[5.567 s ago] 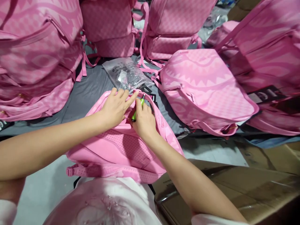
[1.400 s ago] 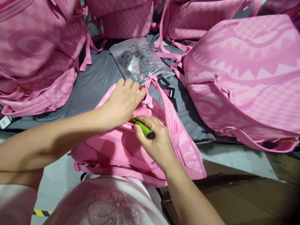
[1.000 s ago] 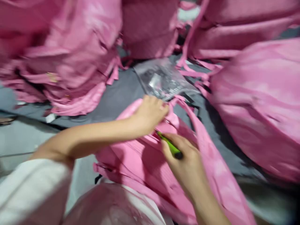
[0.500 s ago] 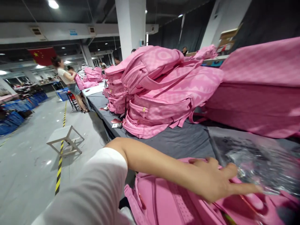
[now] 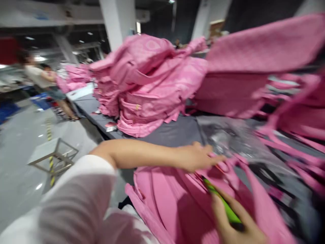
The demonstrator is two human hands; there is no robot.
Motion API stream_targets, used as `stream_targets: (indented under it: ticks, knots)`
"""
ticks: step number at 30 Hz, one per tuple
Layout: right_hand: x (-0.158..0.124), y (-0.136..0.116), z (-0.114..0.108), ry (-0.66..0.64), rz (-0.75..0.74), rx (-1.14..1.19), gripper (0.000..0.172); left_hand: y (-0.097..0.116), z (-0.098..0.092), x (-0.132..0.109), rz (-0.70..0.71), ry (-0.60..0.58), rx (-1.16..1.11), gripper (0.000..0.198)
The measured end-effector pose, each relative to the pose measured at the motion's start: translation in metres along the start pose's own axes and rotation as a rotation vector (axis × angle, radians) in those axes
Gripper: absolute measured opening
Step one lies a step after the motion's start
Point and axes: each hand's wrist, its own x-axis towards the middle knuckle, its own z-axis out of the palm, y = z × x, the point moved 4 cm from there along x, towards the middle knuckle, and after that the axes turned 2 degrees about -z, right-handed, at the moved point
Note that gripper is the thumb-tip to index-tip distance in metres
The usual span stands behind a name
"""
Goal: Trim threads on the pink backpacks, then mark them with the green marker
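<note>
A pink backpack (image 5: 165, 200) lies in front of me on the table, its straps toward the right. My left hand (image 5: 195, 157) rests on its top edge, fingers curled over the far side and blurred by motion. My right hand (image 5: 236, 217), at the bottom right, is closed around a slim green tool (image 5: 230, 210) with dark ends. The tool's tip points up and left at the backpack, just below my left hand. Its exact kind cannot be made out.
Pink backpacks (image 5: 152, 91) are piled on the grey-covered table (image 5: 175, 130) beyond. More pink bags (image 5: 233, 91) stand at right, near clear plastic (image 5: 228, 135). A stool (image 5: 48, 149) stands on the floor at left. Farther back, a person (image 5: 43, 78) stands beside the table.
The view has swung right and blurred. My right hand has come into view with the green tool. My left hand stays at the backpack's top edge.
</note>
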Motion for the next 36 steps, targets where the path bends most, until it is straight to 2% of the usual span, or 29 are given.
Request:
stream_targets:
  ticks: [3, 5, 9, 16, 23, 29, 33, 36]
  knots:
    - [0.005, -0.026, -0.007, -0.103, -0.038, -0.012, 0.024, -0.002, -0.003, -0.001, -0.014, 0.011, 0.008, 0.08]
    - [0.015, -0.033, -0.006, -0.137, -0.026, -0.046, 0.021, -0.005, -0.002, 0.003, -0.003, 0.014, 0.026, 0.083]
    - [0.026, -0.032, 0.001, -0.155, 0.031, -0.07, 0.018, -0.008, 0.002, 0.012, 0.008, -0.08, 0.039, 0.086]
    - [0.023, -0.032, 0.003, -0.061, -0.02, -0.076, 0.018, -0.01, 0.001, 0.022, -0.038, -0.197, 0.08, 0.091]
    - [0.029, -0.031, 0.009, -0.102, -0.005, -0.037, 0.017, -0.016, 0.002, 0.035, -0.04, -0.225, 0.095, 0.092]
    - [0.029, -0.037, 0.018, -0.204, -0.012, 0.027, 0.017, -0.022, 0.002, 0.04, -0.048, -0.289, 0.152, 0.1]
    - [0.029, -0.033, 0.019, -0.182, 0.013, -0.011, 0.017, -0.025, 0.003, 0.036, -0.008, -0.269, 0.113, 0.102]
    - [0.029, -0.03, 0.018, -0.165, 0.02, 0.007, 0.018, -0.027, 0.004, 0.035, -0.046, -0.302, 0.114, 0.104]
